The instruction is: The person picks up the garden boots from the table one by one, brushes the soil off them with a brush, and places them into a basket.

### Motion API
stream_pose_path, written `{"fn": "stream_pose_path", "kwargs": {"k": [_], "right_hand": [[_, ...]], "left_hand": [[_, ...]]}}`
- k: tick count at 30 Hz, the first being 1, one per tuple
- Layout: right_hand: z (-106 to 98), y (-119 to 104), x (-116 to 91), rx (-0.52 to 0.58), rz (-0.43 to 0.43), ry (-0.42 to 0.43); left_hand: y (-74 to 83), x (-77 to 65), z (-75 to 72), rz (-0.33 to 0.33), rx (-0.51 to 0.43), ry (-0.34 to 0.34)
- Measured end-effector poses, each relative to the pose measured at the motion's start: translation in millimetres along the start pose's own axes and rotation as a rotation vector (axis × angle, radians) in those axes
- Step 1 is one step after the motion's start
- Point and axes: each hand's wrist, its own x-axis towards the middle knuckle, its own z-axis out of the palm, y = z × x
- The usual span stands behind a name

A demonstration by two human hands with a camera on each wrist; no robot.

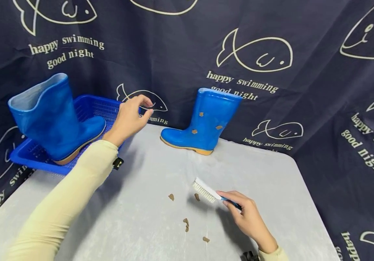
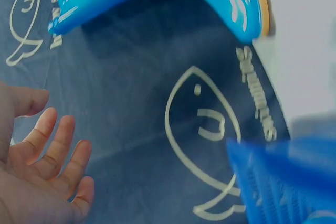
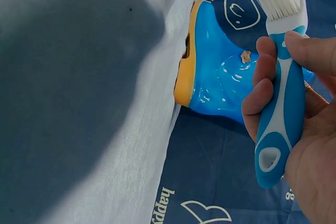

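Note:
My right hand (image 1: pixel 247 217) grips the blue and white handle of a scrub brush (image 3: pixel 283 93), holding it above the table with its white bristles (image 1: pixel 204 192) angled down. A blue rain boot (image 1: pixel 206 116) with a tan sole stands upright at the back of the table, brown bits stuck to its side. Left of that boot, my left hand (image 1: pixel 131 117) is raised in the air, fingers loosely bent and holding nothing. In the left wrist view its fingers (image 2: pixel 58 145) are spread apart. A second blue boot (image 1: pixel 53 119) rests in a blue plastic basket (image 1: pixel 37 159) beside my left forearm.
Several brown bits, one a small brown clump (image 1: pixel 206 239), lie scattered on the grey-white tabletop (image 1: pixel 134 217) near the brush. A dark fish-print curtain (image 1: pixel 174 54) hangs right behind the table. The basket stands at the table's left edge.

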Motion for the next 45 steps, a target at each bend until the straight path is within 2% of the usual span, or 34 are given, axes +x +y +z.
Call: {"fn": "stream_pose_path", "kwargs": {"k": [6, 11, 15, 22, 28, 31, 35, 39, 41, 45], "right_hand": [[0, 2, 2, -0.007, -0.028, 0.008], [-1, 3, 0, -0.01, -0.011, 0.019], [-1, 2, 1, -0.008, -0.006, 0.03], [3, -8, 13, 0.015, -0.01, -0.005], [1, -9, 14, 0.036, -0.026, -0.012], [1, -8, 14, 0.037, -0.038, -0.006], [2, -6, 6, 0.036, -0.047, -0.008], [-1, -5, -4, 0.054, -0.041, 0.006], [-4, -4, -3, 0.061, -0.038, 0.015], [-11, -2, 9, 0.048, -0.04, 0.021]], "left_hand": [[3.0, 7.6, 29.5, -0.009, -0.096, -0.039], [10.2, 20.8, 58.4, -0.024, -0.178, -0.088], [17.8, 28.0, 80.2, -0.044, -0.254, -0.094], [21.6, 25.4, 108.4, -0.144, -0.331, -0.118], [28.4, 42.3, 128.3, -0.205, -0.402, -0.13], [28.8, 45.7, 142.5, -0.255, -0.451, -0.178], [25.6, 37.6, 163.8, -0.343, -0.524, -0.262], [25.4, 29.4, 179.2, -0.338, -0.544, -0.347], [25.8, 30.8, 181.7, -0.306, -0.543, -0.332], [25.8, 40.6, 177.1, -0.264, -0.524, -0.212]]}}
